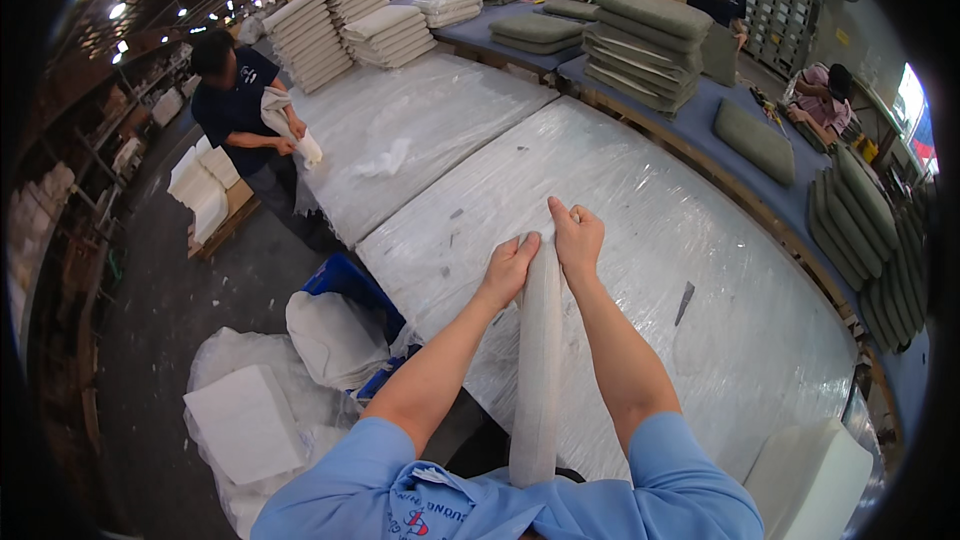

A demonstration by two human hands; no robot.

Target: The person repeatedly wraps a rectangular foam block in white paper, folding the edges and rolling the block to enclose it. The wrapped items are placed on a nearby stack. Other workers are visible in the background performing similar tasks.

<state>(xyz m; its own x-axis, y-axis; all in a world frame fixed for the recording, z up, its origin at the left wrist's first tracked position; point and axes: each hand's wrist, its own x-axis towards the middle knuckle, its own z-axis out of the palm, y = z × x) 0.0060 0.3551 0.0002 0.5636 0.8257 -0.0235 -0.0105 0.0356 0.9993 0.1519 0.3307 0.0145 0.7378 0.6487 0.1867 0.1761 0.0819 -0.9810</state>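
Observation:
My left hand (510, 267) and my right hand (577, 235) both grip the top end of a long pale fabric cover (538, 360) that hangs down toward my chest, gathered into a narrow strip. The hands are side by side, the right a little higher. They are held above a large worktable (650, 200) wrapped in clear plastic film. My forearms come up from blue sleeves at the lower edge.
A white foam block (808, 480) lies at the lower right. On the floor at left are a blue crate (345, 280), a white foam pad (245, 420) and bagged fabric. A person in dark clothes (240, 105) handles white cloth at left. Stacks of grey-green cushions (645, 45) fill the far tables.

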